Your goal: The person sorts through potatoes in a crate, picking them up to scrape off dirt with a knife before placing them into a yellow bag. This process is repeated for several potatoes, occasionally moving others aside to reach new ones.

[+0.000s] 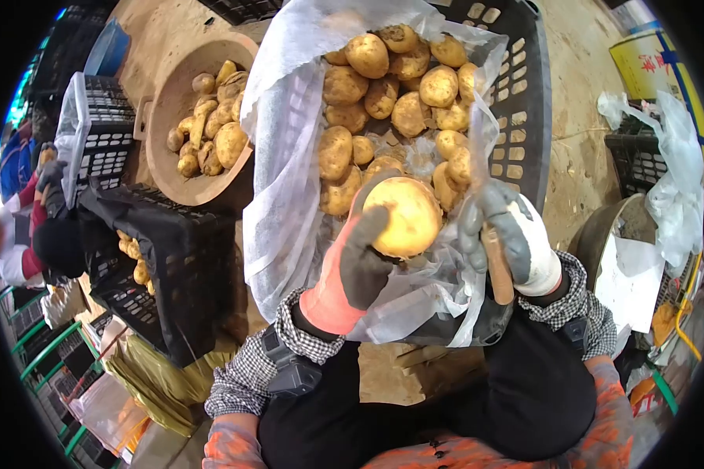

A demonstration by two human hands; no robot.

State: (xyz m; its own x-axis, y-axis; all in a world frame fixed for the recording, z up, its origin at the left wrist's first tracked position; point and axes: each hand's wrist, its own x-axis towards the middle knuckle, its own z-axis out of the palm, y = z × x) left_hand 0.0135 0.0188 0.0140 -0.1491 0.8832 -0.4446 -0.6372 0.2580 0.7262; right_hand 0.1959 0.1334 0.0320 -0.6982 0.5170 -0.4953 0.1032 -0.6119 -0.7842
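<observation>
My left hand (348, 270), in a red and dark grey glove, grips a large potato (407, 217) whose pale yellow side faces up. It is held over the near end of a black crate (530, 102) lined with a white plastic sheet (278, 156). My right hand (516, 234), in a white and grey glove, is closed round the wooden handle of a knife (498, 270). The blade, somewhat blurred, points away from me, to the right of the potato and apart from it. Many whole potatoes (411, 113) lie in the crate beyond my hands.
A round brown basin (164, 148) with potatoes and odd-shaped pieces stands left of the crate. Nearer on the left is a black-lined crate (188, 258) holding some potatoes. Another person (35, 219) is at far left. A yellow bucket (641, 66) and plastic bags (673, 172) are at right.
</observation>
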